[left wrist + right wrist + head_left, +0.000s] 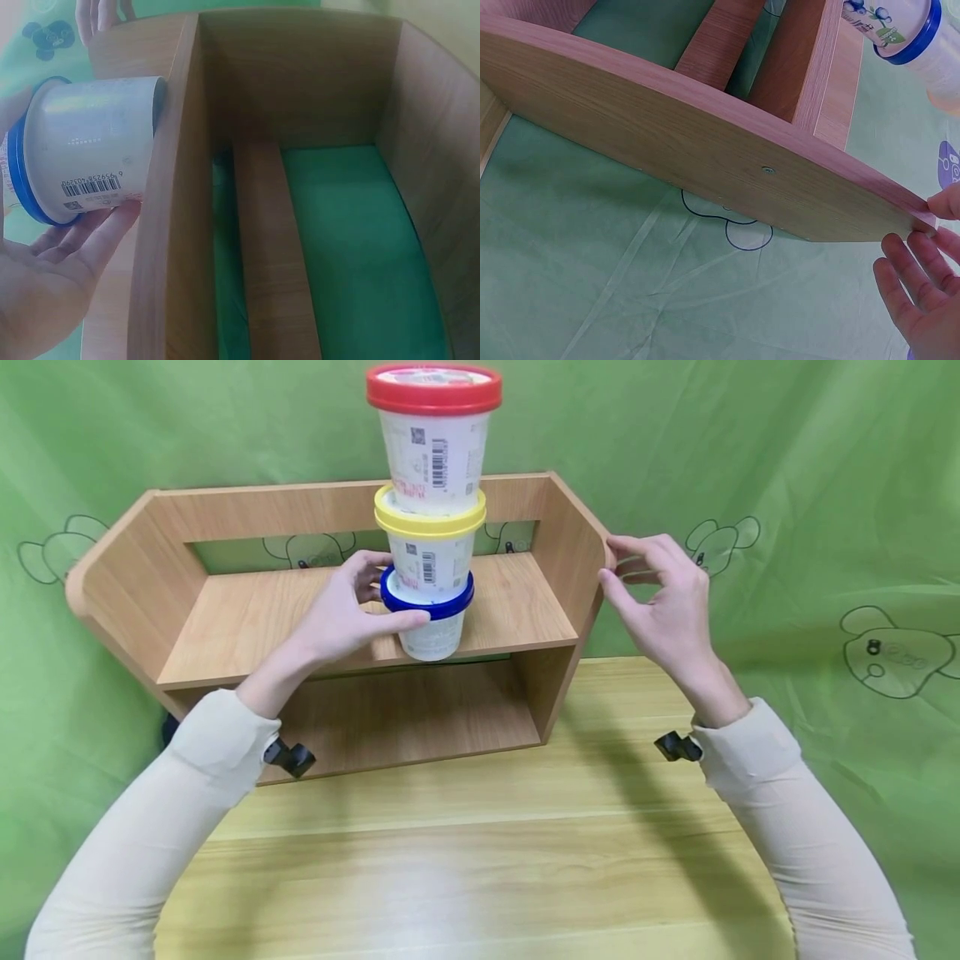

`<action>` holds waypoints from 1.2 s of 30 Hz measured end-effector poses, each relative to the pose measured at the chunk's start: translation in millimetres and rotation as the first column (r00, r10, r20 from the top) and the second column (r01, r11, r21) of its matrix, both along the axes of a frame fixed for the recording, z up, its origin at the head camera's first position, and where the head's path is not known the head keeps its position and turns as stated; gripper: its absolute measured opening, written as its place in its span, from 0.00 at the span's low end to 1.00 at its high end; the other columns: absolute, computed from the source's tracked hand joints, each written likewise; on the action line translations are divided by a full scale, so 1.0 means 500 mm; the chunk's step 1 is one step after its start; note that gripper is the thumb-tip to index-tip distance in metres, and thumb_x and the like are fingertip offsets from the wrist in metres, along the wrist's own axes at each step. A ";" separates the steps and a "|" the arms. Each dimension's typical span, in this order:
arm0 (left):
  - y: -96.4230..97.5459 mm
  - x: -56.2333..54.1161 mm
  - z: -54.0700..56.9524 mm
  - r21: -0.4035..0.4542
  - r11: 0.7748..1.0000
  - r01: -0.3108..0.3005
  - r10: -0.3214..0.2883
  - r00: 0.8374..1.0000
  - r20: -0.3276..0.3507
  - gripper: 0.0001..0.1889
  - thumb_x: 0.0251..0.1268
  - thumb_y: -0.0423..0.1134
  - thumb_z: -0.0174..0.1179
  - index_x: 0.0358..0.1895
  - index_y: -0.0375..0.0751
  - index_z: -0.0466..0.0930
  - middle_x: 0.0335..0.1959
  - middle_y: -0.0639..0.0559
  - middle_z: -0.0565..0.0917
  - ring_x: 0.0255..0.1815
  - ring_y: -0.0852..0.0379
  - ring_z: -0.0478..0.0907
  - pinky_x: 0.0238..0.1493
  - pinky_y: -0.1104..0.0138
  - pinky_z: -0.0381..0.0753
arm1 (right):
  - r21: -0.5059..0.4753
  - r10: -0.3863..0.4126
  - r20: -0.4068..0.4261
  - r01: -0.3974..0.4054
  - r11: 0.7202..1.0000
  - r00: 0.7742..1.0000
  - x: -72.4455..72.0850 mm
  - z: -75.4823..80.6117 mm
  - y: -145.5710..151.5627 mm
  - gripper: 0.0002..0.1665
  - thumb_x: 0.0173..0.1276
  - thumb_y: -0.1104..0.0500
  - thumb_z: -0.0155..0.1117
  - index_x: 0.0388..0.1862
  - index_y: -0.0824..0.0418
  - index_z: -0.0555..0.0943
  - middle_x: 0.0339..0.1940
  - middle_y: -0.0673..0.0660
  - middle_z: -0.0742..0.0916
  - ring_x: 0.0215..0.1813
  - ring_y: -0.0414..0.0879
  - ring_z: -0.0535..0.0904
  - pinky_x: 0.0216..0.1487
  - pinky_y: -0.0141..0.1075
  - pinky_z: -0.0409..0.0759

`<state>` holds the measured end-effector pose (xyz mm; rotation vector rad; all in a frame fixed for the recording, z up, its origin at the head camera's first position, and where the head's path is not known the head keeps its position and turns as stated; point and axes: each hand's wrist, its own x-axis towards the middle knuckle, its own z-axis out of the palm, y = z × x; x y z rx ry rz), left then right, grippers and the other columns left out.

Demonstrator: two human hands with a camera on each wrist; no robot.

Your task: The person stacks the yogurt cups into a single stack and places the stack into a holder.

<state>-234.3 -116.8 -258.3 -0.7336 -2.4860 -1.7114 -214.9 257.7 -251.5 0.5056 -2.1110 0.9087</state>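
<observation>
Three white paper tubs stand stacked upright in the head view: a red-lidded tub [435, 443] on top, a yellow-lidded tub [431, 560] in the middle, a blue-lidded tub [431, 635] at the bottom. My left hand [345, 610] grips the bottom tub near its blue rim, thumb in front, fingers behind. In the left wrist view, the base of the blue-lidded tub [94, 142] is at the upper board of the wooden shelf [150, 285]; contact is hard to tell. My right hand [663, 597] pinches the front edge of the shelf's right side panel [573, 543].
The two-level shelf stands on a wooden table [487, 860], its lower board [420, 710] under the stack. A green cloth [825, 485] printed with cartoon outlines hangs behind and at the sides. Black camera mounts [292, 758] are on both wrists.
</observation>
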 end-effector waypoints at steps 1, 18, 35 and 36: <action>0.000 -0.001 0.000 0.003 1.000 -0.004 0.004 1.000 0.001 0.40 0.60 0.38 0.76 0.73 0.38 0.67 0.71 0.41 0.77 0.66 0.44 0.79 0.73 0.48 0.76 | 0.000 0.000 0.000 0.000 1.000 1.000 0.000 0.000 0.000 0.18 0.70 0.65 0.70 0.59 0.62 0.87 0.50 0.60 0.90 0.44 0.30 0.84 0.50 0.16 0.83; -0.002 -0.026 -0.005 0.003 0.999 -0.045 0.045 0.999 -0.006 0.40 0.61 0.40 0.75 0.75 0.38 0.66 0.72 0.40 0.76 0.66 0.43 0.78 0.73 0.45 0.76 | 0.001 -0.003 0.003 0.003 1.000 1.000 0.001 0.000 0.001 0.18 0.70 0.64 0.70 0.59 0.61 0.87 0.50 0.60 0.90 0.45 0.34 0.86 0.50 0.17 0.83; 0.001 -0.031 -0.007 -0.004 0.998 -0.059 0.059 0.998 -0.003 0.41 0.61 0.41 0.75 0.75 0.38 0.66 0.72 0.40 0.76 0.66 0.43 0.78 0.74 0.43 0.75 | 0.014 -0.006 0.006 0.006 1.000 1.000 0.002 0.001 0.002 0.18 0.71 0.64 0.69 0.59 0.61 0.87 0.50 0.60 0.90 0.45 0.35 0.86 0.50 0.17 0.83; 0.001 -0.030 -0.007 -0.004 0.998 -0.059 0.059 0.998 -0.003 0.41 0.61 0.41 0.75 0.75 0.38 0.66 0.72 0.40 0.76 0.66 0.43 0.78 0.74 0.44 0.75 | 0.015 -0.006 0.007 0.006 1.000 1.000 0.002 0.001 0.003 0.18 0.71 0.64 0.69 0.59 0.61 0.87 0.50 0.60 0.90 0.45 0.35 0.86 0.50 0.17 0.83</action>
